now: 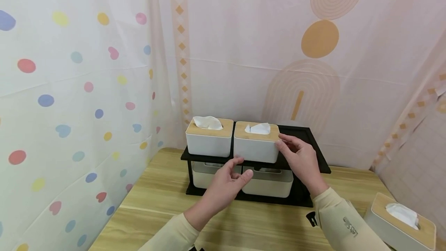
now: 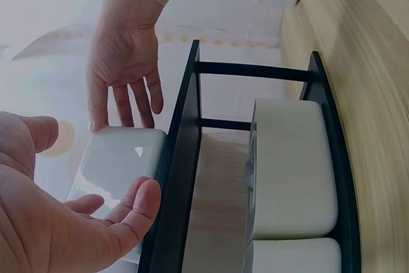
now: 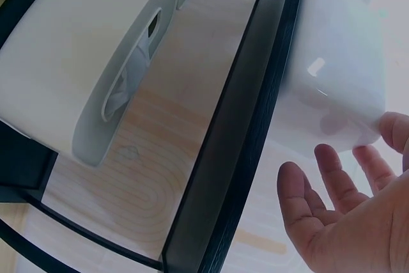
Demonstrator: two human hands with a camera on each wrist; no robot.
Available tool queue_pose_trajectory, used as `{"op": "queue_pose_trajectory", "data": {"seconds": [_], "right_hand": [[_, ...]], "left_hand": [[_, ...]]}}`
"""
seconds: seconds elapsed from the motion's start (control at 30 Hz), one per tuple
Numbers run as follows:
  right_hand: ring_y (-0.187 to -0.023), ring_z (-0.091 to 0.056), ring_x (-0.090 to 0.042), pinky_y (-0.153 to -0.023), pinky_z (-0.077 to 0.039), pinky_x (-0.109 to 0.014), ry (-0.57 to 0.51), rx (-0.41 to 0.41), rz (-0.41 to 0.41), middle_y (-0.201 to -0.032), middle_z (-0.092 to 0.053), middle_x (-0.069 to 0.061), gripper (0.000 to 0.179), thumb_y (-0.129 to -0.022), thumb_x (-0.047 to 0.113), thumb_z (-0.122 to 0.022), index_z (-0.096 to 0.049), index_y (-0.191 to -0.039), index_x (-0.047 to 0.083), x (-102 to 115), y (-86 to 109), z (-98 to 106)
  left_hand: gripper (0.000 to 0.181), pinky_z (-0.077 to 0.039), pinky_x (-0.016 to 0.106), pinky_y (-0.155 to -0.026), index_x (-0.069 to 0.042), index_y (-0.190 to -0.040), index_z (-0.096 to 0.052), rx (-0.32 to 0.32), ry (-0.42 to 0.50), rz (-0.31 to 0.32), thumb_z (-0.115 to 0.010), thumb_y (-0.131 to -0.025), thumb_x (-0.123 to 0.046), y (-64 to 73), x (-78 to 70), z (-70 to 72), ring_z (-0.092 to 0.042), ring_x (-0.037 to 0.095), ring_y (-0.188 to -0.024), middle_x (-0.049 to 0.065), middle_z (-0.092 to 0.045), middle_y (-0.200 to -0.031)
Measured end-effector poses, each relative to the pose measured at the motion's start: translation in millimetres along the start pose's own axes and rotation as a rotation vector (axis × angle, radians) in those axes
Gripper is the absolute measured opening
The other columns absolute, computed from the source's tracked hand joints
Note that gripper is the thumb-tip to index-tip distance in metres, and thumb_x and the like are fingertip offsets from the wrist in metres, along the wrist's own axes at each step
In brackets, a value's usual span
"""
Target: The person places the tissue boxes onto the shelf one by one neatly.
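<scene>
A white tissue box with a wooden lid (image 1: 256,151) stands on the upper tier of a black two-tier rack (image 1: 315,156), a tissue poking from its slot. My right hand (image 1: 304,160) touches its right side with thumb and fingertips, the fingers loosely extended, as the right wrist view also shows at the white box (image 3: 339,75). Below the box's front left corner is my left hand (image 1: 224,185), fingers spread and holding nothing. In the left wrist view its palm faces the box (image 2: 121,158). A matching tissue box (image 1: 209,145) stands just to the left.
Two more white boxes, a left one (image 1: 201,179) and a right one (image 1: 266,188), sit on the lower tier. Another tissue box (image 1: 400,229) stands at the right on the wooden table (image 1: 139,208). Patterned curtains (image 1: 223,49) hang behind and to the left.
</scene>
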State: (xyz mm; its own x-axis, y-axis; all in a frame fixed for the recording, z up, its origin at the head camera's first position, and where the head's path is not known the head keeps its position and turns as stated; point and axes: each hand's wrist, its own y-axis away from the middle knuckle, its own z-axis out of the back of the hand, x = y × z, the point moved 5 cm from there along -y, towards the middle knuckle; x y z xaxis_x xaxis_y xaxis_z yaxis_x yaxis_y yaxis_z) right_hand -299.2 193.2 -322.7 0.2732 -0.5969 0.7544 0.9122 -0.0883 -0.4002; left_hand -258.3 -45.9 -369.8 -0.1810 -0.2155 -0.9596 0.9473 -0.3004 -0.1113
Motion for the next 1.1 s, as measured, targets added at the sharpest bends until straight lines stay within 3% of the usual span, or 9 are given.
{"op": "queue_pose_trajectory", "data": {"seconds": [0.3, 0.5, 0.77, 1.1], "right_hand": [[-0.117, -0.071, -0.026, -0.089, -0.054, -0.022, 0.019, 0.008, -0.019, -0.130, -0.077, -0.010, 0.046, -0.105, 0.045, -0.069, -0.072, -0.140, 0.016, -0.9, -0.9, -1.5], [-0.119, -0.071, -0.026, -0.087, -0.051, -0.015, 0.004, 0.026, -0.026, -0.132, -0.076, -0.011, 0.045, -0.106, 0.042, -0.068, -0.070, -0.143, 0.017, -2.2, 1.0, -2.9], [-0.125, -0.071, -0.029, -0.086, -0.049, -0.009, -0.034, 0.048, -0.012, -0.138, -0.074, -0.014, 0.050, -0.106, 0.042, -0.067, -0.065, -0.149, 0.016, -0.5, 4.9, -7.3], [-0.125, -0.071, -0.032, -0.088, -0.049, -0.011, -0.038, 0.043, 0.010, -0.138, -0.073, -0.015, 0.055, -0.107, 0.040, -0.068, -0.059, -0.154, 0.014, -5.1, 13.6, 0.3]], "left_hand": [[0.073, -0.055, 0.032, -0.074, -0.010, -0.159, -0.047, -0.007, -0.004, 0.007, -0.067, -0.104, -0.052, -3.4, 2.2, 0.1, -0.066, 0.019, -0.103, 0.015, -0.044, -0.167], [0.074, -0.055, 0.031, -0.074, -0.009, -0.159, -0.047, 0.000, -0.007, 0.011, -0.067, -0.104, -0.053, -3.3, 3.7, 0.2, -0.066, 0.016, -0.102, 0.016, -0.067, -0.134], [0.072, -0.055, 0.032, -0.078, -0.009, -0.158, -0.049, 0.005, -0.017, 0.022, -0.067, -0.104, -0.053, -2.2, 6.5, 1.2, -0.066, 0.020, -0.105, 0.016, -0.066, -0.134], [0.069, -0.055, 0.032, -0.081, -0.012, -0.158, -0.049, 0.032, -0.044, 0.026, -0.066, -0.105, -0.053, 2.2, 8.6, -0.4, -0.067, 0.021, -0.108, 0.011, -0.072, -0.118]]}}
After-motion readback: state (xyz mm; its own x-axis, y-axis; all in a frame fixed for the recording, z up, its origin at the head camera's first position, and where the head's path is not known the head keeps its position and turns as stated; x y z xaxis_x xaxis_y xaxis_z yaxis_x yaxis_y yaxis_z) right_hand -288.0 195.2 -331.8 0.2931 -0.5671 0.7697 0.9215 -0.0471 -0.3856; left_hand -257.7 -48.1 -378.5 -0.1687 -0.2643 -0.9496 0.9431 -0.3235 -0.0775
